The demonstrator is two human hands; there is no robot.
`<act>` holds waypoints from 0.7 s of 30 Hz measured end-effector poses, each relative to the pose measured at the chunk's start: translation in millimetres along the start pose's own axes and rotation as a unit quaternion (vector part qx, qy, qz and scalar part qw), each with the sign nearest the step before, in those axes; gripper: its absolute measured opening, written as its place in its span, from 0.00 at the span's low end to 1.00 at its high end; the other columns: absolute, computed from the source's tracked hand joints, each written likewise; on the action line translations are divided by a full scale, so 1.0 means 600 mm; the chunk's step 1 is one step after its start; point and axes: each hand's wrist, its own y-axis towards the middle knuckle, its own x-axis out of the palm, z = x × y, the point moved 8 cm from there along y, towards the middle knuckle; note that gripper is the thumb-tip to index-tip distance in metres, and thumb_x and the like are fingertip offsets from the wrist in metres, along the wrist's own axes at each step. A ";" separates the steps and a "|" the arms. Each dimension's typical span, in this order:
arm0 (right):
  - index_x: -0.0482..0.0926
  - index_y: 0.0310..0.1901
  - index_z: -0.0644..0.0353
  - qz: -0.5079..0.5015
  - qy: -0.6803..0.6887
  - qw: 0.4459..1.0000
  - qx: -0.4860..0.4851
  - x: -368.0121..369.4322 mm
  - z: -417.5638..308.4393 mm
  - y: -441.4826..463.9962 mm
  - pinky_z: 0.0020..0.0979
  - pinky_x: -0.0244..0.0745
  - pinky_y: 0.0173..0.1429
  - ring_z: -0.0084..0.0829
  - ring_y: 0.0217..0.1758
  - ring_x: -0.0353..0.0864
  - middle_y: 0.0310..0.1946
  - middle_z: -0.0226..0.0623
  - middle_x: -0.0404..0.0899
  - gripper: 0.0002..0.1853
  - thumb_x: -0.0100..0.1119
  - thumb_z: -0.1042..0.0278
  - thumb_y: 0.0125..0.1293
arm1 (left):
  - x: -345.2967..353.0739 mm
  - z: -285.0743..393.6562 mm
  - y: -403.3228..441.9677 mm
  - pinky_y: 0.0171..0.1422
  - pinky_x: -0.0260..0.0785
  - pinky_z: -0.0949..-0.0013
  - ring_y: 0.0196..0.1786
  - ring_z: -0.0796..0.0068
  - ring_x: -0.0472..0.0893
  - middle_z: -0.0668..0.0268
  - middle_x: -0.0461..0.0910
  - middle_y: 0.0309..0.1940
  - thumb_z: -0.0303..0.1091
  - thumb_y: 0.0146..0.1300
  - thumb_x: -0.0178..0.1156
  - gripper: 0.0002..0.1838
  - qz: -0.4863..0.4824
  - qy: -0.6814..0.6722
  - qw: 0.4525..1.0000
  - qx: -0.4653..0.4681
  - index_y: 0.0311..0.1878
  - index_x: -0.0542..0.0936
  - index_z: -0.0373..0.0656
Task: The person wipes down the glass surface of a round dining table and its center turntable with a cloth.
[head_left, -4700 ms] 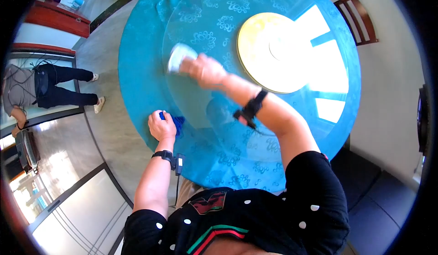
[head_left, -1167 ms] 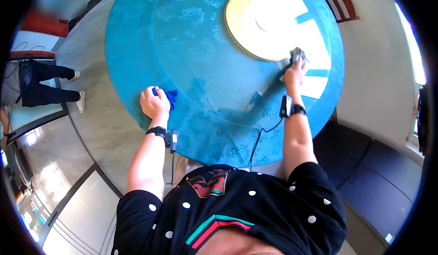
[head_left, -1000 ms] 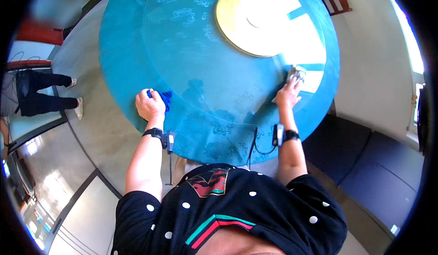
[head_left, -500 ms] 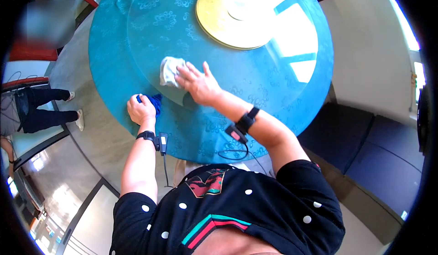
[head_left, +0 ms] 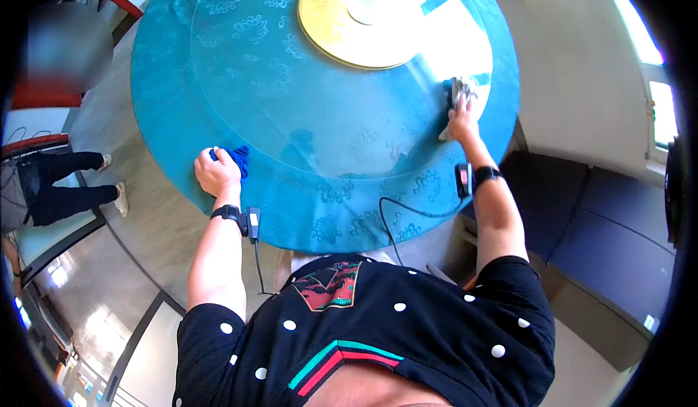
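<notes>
My left hand (head_left: 217, 173) is closed around a crumpled dark blue cloth (head_left: 238, 161) at the near left edge of the round table. Over at the right side of the clear glass disc (head_left: 320, 127), my right hand (head_left: 463, 120) presses a whitish patterned rag (head_left: 464, 89) with its fingers on top of it. Beneath the glass lies a teal tablecloth (head_left: 171, 127) with a flower pattern, which hangs over the table's rim. A strapped device with a cable sits on each of my wrists.
A round gold plate-like base (head_left: 327, 29) stands on the glass toward the far side. Dark padded seats (head_left: 618, 221) line the right wall. Another person in dark trousers (head_left: 69, 189) stands at the left, near a red wooden chair (head_left: 47, 96).
My right hand has swept the whitish rag from the middle left of the glass to its right side. The left hand stays nearly in place with the blue cloth.
</notes>
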 end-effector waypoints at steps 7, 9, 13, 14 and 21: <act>0.47 0.71 0.76 -0.087 -0.041 0.987 -0.128 0.008 -0.166 -0.270 0.50 0.41 0.79 0.67 0.77 0.37 0.72 0.74 0.37 0.46 0.59 0.59 0.59 | -0.001 0.002 -0.001 0.50 0.69 0.51 0.46 0.51 0.77 0.55 0.79 0.40 0.43 0.63 0.53 0.14 0.001 -0.005 1.000 0.001 0.40 0.81 0.44; 0.51 0.70 0.76 -0.065 0.024 0.974 -0.215 0.015 -0.241 -0.309 0.54 0.40 0.78 0.68 0.77 0.37 0.72 0.72 0.39 0.45 0.61 0.61 0.56 | -0.004 0.003 -0.001 0.50 0.69 0.50 0.45 0.50 0.77 0.54 0.79 0.40 0.43 0.63 0.53 0.14 0.006 -0.007 1.000 0.003 0.39 0.81 0.44; 0.59 0.69 0.68 -0.097 0.050 0.934 -0.341 -0.007 -0.441 -0.352 0.53 0.47 0.76 0.60 0.78 0.42 0.75 0.59 0.44 0.39 0.60 0.61 0.58 | -0.001 0.003 0.000 0.50 0.69 0.50 0.45 0.50 0.77 0.54 0.79 0.39 0.43 0.63 0.53 0.14 0.007 -0.002 1.000 0.004 0.39 0.81 0.43; 0.60 0.70 0.65 -0.091 0.052 0.919 -0.381 -0.006 -0.486 -0.353 0.54 0.48 0.75 0.57 0.78 0.43 0.75 0.55 0.45 0.38 0.59 0.62 0.59 | -0.003 0.003 -0.001 0.50 0.69 0.50 0.45 0.50 0.77 0.54 0.79 0.39 0.44 0.62 0.53 0.14 0.007 -0.001 1.000 0.000 0.39 0.81 0.44; 0.59 0.73 0.47 -0.038 -0.042 0.869 -0.492 -0.009 -0.637 -0.250 0.62 0.50 0.73 0.41 0.80 0.47 0.78 0.36 0.45 0.36 0.53 0.65 0.61 | -0.004 0.003 0.001 0.50 0.69 0.50 0.45 0.50 0.78 0.54 0.80 0.39 0.44 0.62 0.53 0.15 0.010 -0.002 1.000 0.008 0.38 0.82 0.43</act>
